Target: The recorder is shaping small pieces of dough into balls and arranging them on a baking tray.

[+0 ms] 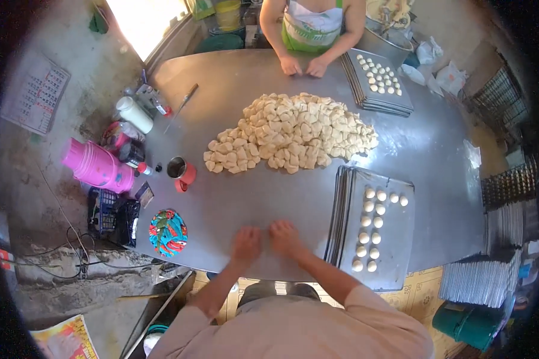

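My left hand (246,244) and my right hand (284,238) rest on the metal table (221,209), a short gap apart, fingers curled down; whatever lies under them is hidden. Beyond them is a large heap of cut dough pieces (287,128). Beside my right hand, a stack of metal trays (389,227) carries rows of round dough balls (365,236). A red mug (185,173) stands to the left of the heap.
A co-worker (311,27) stands opposite, hands on the table near another tray stack with dough balls (380,78). At left are a floral cloth bundle (167,233), pink buckets (99,167), a white bottle (135,113) and a knife (182,105). More trays (479,278) sit at lower right.
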{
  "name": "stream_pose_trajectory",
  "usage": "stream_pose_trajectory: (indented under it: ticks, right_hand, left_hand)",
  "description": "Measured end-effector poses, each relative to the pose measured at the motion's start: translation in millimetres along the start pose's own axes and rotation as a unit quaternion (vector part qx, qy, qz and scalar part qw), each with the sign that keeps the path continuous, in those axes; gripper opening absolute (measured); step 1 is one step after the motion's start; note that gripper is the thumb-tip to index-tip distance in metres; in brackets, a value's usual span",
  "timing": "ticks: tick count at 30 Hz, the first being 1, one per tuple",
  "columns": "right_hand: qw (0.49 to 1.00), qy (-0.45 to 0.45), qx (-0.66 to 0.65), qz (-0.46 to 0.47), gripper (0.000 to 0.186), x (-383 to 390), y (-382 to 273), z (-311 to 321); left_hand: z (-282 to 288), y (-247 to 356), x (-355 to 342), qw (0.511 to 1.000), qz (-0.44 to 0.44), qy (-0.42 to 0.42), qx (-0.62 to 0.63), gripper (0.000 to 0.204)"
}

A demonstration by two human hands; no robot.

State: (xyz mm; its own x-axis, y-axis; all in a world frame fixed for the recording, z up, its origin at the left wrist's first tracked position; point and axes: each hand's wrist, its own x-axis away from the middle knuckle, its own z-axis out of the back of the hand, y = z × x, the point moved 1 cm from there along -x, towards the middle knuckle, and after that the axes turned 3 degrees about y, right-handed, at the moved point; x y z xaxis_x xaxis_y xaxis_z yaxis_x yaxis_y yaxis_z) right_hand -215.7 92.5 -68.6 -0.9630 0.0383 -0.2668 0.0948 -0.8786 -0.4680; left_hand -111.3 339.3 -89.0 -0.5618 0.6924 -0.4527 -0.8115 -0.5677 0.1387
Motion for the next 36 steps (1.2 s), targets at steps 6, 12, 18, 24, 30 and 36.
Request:
stream_pose_trajectory:
  ticks: [6,12,18,24,30,36]
  right_hand:
    - [0.996,-0.044,0.008,-0.074,0.029,10.5,0.7,1.7]
    - [0.996,0.037,0.023,0.084,0.021,19.7,-7.2,-16.2]
    - [0.99,-0.112,0.026,-0.082,0.033,25.3,-14.1,-2.3]
    - [0.995,-0.025,0.071,0.069,0.024,34.1,-32.8,-7.1]
    - [0.999,-0.032,0.001,-0.043,0.028,27.0,-11.0,-21.6]
    - [0.96,0.04,-0.21,-0.183,0.023,75.5,2.4,67.2]
  left_hand:
    - [9.5,-9.4,-2.4,0.987,0.1,-0.12,0.031,0.027]
    - [21.7,8.8,-9.4,0.994,0.036,-0.102,0.028,0.028]
    - [15.5,-10.3,14.9,0.98,0.107,-0.16,0.041,0.019]
    - [8.5,17.7,19.7,0.947,0.181,-0.081,0.253,0.024]
    - [39.7,-0.3,-24.3,0.968,0.111,-0.103,0.199,0.041]
    - [52.1,59.1,-59.2,0.915,0.225,-0.175,0.287,0.031]
